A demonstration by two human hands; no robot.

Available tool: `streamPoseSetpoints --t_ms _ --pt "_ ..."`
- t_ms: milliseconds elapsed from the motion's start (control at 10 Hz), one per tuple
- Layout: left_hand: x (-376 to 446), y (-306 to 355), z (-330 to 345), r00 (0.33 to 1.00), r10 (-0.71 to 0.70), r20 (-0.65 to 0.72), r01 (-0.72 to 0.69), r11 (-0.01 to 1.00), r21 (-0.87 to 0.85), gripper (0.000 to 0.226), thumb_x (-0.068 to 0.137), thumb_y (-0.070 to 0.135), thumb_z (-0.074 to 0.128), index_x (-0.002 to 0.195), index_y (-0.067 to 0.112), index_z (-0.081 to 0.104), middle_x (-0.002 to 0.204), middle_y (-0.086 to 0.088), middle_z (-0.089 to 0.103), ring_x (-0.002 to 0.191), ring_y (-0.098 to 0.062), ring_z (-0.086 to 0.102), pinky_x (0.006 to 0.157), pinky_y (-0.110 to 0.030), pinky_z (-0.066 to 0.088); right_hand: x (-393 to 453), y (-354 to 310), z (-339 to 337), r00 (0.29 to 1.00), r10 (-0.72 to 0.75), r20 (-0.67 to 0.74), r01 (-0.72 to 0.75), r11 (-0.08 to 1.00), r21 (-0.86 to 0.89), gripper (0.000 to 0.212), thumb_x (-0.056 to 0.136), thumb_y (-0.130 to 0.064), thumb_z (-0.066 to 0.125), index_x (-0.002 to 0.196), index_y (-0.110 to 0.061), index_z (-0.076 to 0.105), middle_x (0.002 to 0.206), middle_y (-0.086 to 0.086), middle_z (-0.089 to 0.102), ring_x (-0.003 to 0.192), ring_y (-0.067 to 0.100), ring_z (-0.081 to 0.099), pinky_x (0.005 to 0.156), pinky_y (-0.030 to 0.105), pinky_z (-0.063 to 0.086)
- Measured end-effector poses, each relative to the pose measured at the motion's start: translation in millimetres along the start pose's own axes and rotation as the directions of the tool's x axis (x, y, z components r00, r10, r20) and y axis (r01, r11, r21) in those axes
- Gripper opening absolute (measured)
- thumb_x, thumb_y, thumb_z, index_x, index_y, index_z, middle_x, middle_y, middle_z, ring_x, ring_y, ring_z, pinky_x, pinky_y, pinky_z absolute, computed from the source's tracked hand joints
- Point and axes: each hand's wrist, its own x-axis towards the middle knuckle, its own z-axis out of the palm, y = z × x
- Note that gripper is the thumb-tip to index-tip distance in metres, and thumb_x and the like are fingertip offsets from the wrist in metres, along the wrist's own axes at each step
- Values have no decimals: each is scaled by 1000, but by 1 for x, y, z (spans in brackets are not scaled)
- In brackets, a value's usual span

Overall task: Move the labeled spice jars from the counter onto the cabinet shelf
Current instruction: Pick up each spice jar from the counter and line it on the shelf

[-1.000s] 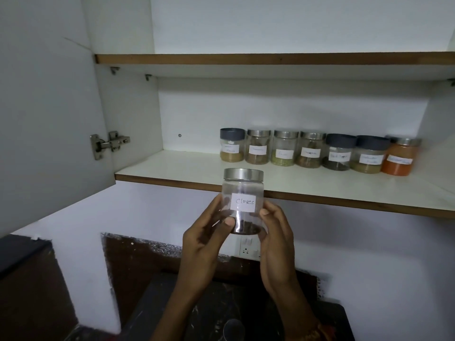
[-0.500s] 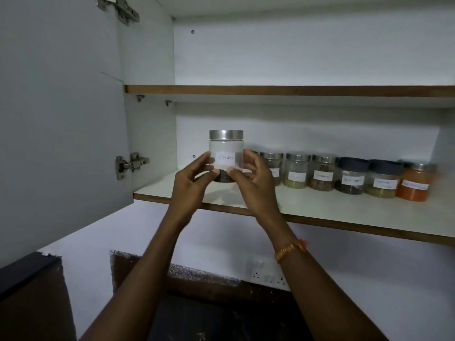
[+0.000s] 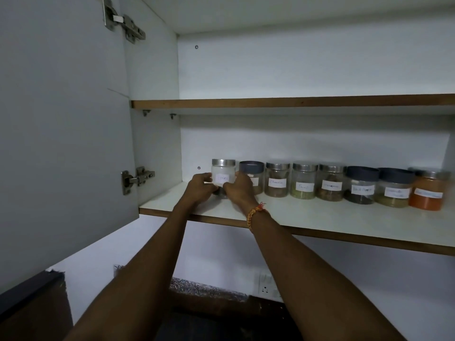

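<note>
— So, what is being held at the cabinet?

— A clear jar (image 3: 222,177) with a silver lid and a white label is being gripped from both sides. The left hand (image 3: 200,187) is being pressed against its left side, and the right hand (image 3: 238,190) is being wrapped around its right side and lower front. The writing on the label is being blurred too much to be read.

— Where is that jar being kept?

— It is being held at the left end of the lower shelf (image 3: 320,217), just beside a jar with a dark lid (image 3: 251,171). Its base is being hidden by the fingers, so whether it is resting on the shelf cannot be told.

— And the rest of the row?

— Six more jars are being shown to the right along the back of the shelf: three with silver lids (image 3: 304,181), two with dark lids (image 3: 362,185), and an orange one (image 3: 428,191) at the far right. Each is being marked with a white label.

— Anything else being seen?

— An orange thread bracelet (image 3: 254,214) is being worn on the right wrist. The cabinet door (image 3: 61,143) is being held open at the left on two metal hinges (image 3: 138,178). A wall socket (image 3: 267,286) is being shown below, between the forearms.
</note>
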Motion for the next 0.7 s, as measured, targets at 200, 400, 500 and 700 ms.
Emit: streamPoseSetpoints --t_ms 200,400,500,700 --pt "6 -3 9 1000 -13 4 13 999 35 50 92 8 72 141 2 59 137 -18 66 126 -35 64 87 -23 42 11 14 6 998 19 -65 -21 999 -34 46 87 1 70 132 5 56 136 23 56 125 39 59 104 49 55" --pt "5 -8 13 997 -3 -75 9 997 82 53 90 16 75 139 2 60 134 -16 68 124 -30 65 104 -34 49 7 13 2 989 56 -140 -64 997 -50 54 88 3 71 137 2 49 140 21 54 131 35 55 106 46 54" --pt "5 -10 12 999 -8 -48 10 999 34 45 89 7 72 133 2 65 120 -16 75 115 -30 70 99 -33 53 8 15 1 988 71 -138 -74 997 -22 47 89 2 70 132 2 52 136 19 58 128 34 57 103 40 56" --pt "7 -9 14 999 12 38 -14 998 54 55 93 17 73 144 2 58 140 -15 65 130 -29 63 113 -36 45 5 13 3 995 53 -84 -54 998 -12 40 89 -3 69 127 2 57 130 18 63 121 32 61 82 26 46"
